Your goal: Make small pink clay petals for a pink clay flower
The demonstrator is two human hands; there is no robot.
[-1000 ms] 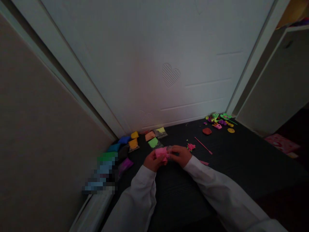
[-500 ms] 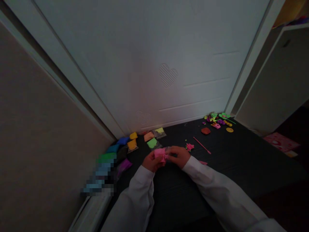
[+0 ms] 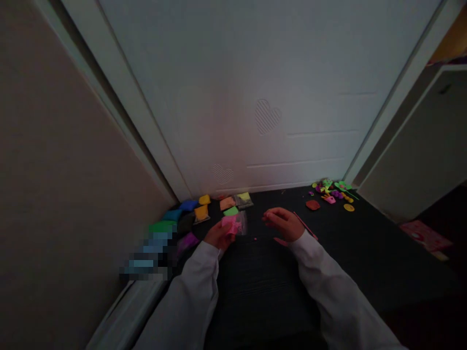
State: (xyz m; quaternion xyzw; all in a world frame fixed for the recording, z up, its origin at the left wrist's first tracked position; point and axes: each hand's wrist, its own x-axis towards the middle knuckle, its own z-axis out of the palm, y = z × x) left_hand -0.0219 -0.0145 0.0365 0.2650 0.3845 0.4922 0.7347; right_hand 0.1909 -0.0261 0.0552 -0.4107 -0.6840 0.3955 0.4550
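Note:
My left hand point(image 3: 221, 235) grips a clear bag of pink modelling clay point(image 3: 229, 224), its loose transparent end pointing right. Apart from it, my right hand point(image 3: 284, 224) is raised over the table with its fingers pinched together; what they hold, if anything, I cannot make out. Between the hands a tiny pink bit point(image 3: 255, 238) lies on the dark tabletop point(image 3: 251, 291). Just under my right hand a flat pink piece point(image 3: 280, 241) shows. A thin pink stick tool point(image 3: 305, 224) lies partly hidden behind that hand.
Bags of clay line the left and back, among them a green bag point(image 3: 231, 211), an orange bag point(image 3: 201, 213) and a purple bag point(image 3: 188, 241). At the back right sit small coloured clay figures point(image 3: 330, 190), a red lump point(image 3: 313, 205) and a yellow disc point(image 3: 349, 207). A white panel point(image 3: 226, 121) rises behind.
My hands have moved apart: the right has left the bag and shifted right, the left has drawn the bag slightly left. The cluster of pink bits is now hidden. The view has shifted slightly.

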